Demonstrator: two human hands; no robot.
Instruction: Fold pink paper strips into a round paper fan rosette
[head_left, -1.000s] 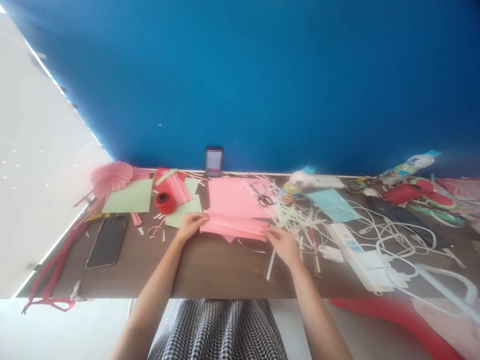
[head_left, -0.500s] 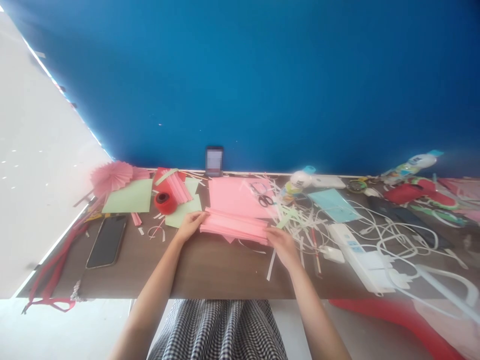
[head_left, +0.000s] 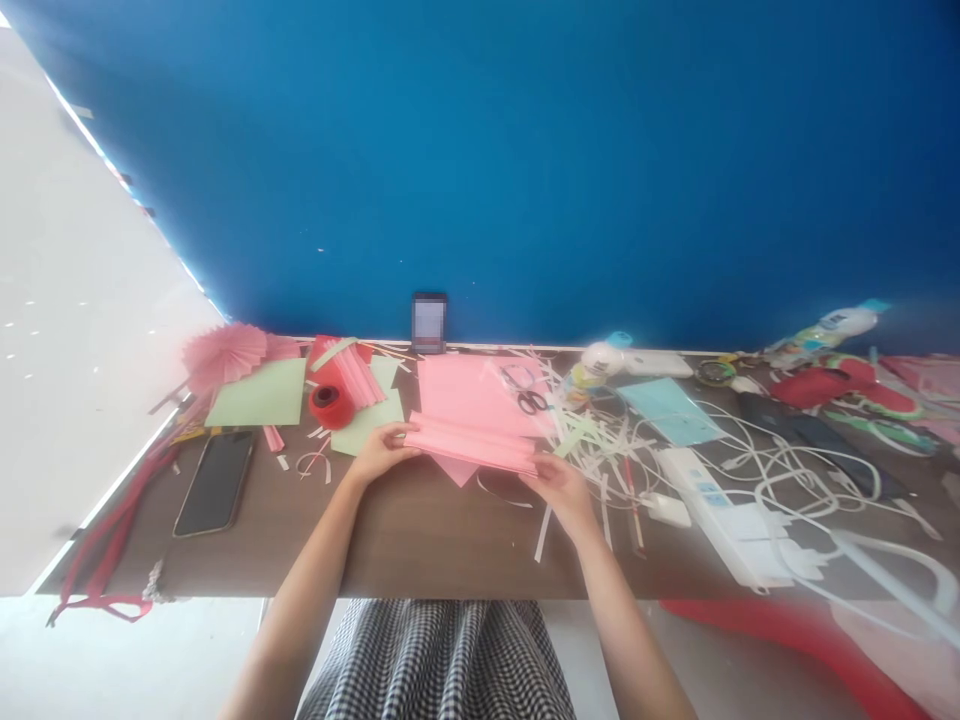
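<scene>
A pleated strip of pink paper (head_left: 471, 442) stretches between my hands above the near part of the desk. My left hand (head_left: 384, 452) pinches its left end, and my right hand (head_left: 561, 484) grips the right end with fingers closed round it. Behind the strip lies a flat pink paper sheet (head_left: 465, 385), one corner poking out below the folds. Scissors (head_left: 531, 402) rest on that sheet's right side. Just left of my left hand are a green paper sheet (head_left: 367, 428) and a red tape roll (head_left: 331, 407).
A dark phone (head_left: 214, 483) lies at left, near a pink paper fan (head_left: 225, 357). White and green paper scraps (head_left: 589, 445) heap at right, beside a glue bottle (head_left: 596, 368), a power strip (head_left: 712, 515) and tangled white cables (head_left: 780, 480). A small device (head_left: 429, 322) leans on the blue wall.
The pleated strip has been drawn narrower from front to back, its folds closer together. More of the sheet's corner shows below it. Both hands have shifted slightly.
</scene>
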